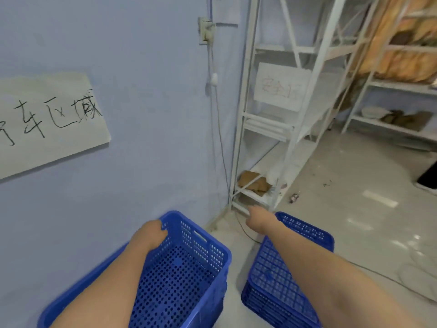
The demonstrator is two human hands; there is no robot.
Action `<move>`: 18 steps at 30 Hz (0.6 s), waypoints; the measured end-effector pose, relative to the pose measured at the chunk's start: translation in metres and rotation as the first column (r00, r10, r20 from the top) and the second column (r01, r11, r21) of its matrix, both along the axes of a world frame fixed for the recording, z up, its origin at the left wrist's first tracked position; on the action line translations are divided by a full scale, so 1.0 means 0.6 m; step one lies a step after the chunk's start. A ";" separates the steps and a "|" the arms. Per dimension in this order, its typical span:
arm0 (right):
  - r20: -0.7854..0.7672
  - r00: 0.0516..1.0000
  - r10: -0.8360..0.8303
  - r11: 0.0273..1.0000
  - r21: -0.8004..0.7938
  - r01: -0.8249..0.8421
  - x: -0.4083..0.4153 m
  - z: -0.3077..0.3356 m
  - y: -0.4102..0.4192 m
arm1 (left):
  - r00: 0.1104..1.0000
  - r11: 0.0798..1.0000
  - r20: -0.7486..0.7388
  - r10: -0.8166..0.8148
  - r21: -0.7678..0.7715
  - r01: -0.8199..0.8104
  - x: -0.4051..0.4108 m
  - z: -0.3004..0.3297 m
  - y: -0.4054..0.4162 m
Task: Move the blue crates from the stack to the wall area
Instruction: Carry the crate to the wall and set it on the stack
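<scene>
Floor: a pale grey, glossy floor [354, 176] ran from the foreground to the back of the room, with scattered dark specks and a small object lying near the shelving.
Wall: a light blue wall [142, 114] filled the left half of the view; a white paper sign [47, 121] with handwritten black characters was stuck on it, tilted.
Cable: a thin cord [214, 76] hung down the wall from a socket box near the corner.
Shelving: white metal shelving [272, 126] stood in the corner, with a second paper sign on it in faint red writing and brown cardboard scraps [254, 183] on its lowest shelf.
Near crate: a perforated blue crate [201, 252] sat right beside the wall, open side up.
Left hand: the left hand [151, 235] lay on the crate's far left rim, fingers curled over the edge and gripping it.
Second stack: a stack of blue crates [283, 280] lay on the floor just right of the first crate, apart from it.
Right hand: the right hand [259, 217] reached out above the stack's far end, fingers extended and holding nothing; contact with the stack could not be told.
</scene>
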State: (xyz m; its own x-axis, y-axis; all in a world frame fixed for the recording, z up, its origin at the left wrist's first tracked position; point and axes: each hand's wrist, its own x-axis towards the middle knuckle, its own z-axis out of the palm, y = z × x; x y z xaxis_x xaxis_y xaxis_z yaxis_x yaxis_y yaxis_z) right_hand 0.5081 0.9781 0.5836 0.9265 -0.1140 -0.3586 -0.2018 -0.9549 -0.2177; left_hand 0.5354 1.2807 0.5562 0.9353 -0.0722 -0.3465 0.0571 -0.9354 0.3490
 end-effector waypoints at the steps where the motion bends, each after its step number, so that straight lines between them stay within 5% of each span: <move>1: 0.003 0.999 -0.032 0.999 -0.009 0.032 -0.017 0.008 -0.022 | 0.999 0.999 0.005 -0.047 -0.007 0.048 0.002 0.011 -0.034; 9: 0.069 0.941 -0.332 0.943 -0.002 0.333 -0.162 0.081 -0.243 | 0.909 0.918 0.142 -0.393 0.001 0.397 -0.018 0.161 -0.337; 18: 0.168 0.757 -0.632 0.764 -0.029 0.645 -0.400 0.179 -0.522 | 0.710 0.734 0.227 -0.667 0.034 0.678 -0.136 0.258 -0.689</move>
State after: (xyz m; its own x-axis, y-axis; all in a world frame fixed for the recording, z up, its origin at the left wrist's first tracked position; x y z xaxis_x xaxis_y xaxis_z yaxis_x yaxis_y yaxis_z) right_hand 0.2678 0.6650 0.6909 0.6669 -0.7194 -0.1942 -0.7442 -0.6304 -0.2206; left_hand 0.4536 0.8672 0.7111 0.6807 -0.7213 -0.1277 -0.6598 -0.6795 0.3209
